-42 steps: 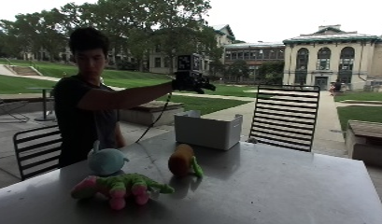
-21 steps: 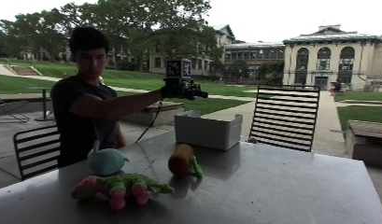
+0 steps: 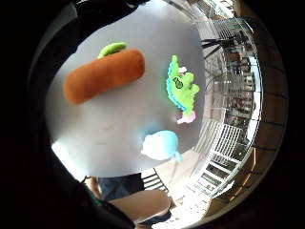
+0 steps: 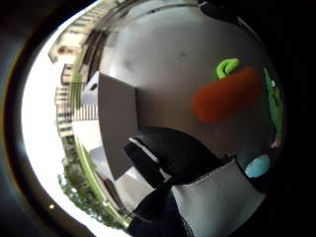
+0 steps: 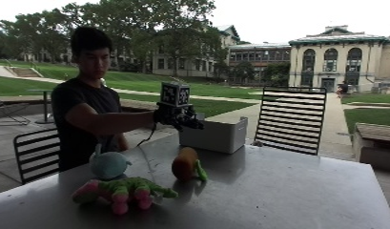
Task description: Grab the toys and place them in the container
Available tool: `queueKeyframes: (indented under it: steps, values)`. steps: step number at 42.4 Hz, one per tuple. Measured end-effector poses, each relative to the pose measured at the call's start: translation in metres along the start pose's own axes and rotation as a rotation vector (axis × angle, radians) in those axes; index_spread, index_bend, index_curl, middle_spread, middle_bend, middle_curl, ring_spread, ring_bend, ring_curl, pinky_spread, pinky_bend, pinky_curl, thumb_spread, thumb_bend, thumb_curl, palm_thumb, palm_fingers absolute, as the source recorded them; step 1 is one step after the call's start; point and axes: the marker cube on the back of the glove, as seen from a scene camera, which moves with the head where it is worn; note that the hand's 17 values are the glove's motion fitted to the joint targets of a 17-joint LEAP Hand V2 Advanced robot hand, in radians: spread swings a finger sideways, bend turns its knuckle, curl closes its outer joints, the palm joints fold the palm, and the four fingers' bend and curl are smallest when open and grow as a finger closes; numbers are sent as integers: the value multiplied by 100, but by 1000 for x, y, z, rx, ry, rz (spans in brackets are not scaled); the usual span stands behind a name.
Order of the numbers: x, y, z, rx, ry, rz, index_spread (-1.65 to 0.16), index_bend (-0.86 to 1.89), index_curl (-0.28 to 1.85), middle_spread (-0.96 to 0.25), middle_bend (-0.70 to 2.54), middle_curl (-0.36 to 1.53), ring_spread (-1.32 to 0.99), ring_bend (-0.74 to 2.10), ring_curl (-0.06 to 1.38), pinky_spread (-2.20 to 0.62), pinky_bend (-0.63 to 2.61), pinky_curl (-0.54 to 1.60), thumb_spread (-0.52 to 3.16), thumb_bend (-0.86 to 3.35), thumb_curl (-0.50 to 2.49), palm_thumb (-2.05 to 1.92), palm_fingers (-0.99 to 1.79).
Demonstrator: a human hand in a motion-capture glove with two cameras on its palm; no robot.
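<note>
— How will you go about the first pick?

— My gloved right hand [image 5: 177,117] hangs above the worktop [image 5: 296,191], holding nothing; I can't tell how my fingers are set. I'd drop straight over the carrot toy [image 5: 186,164].

— And the container [image 5: 213,134]?

— Its inside is hidden. The green dinosaur [image 5: 121,190] and blue plush [image 5: 109,164] lie near the carrot.

Overcast daylight, bright sky behind, shaded foreground, soft blur.
</note>
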Motion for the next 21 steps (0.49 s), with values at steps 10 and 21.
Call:
queueKeyframes:
  steps: [10,21]
  values:
    - [22,-11,39,-70,27,-37,-27,20,36,-16,18,30,-12,14,11,5,71,35,99,-7,18,-9,-5]
    - [31,-16,77,-161,31,-10,-31,20,39,-17,16,30,-9,13,10,7,81,38,95,-7,19,-8,-8]
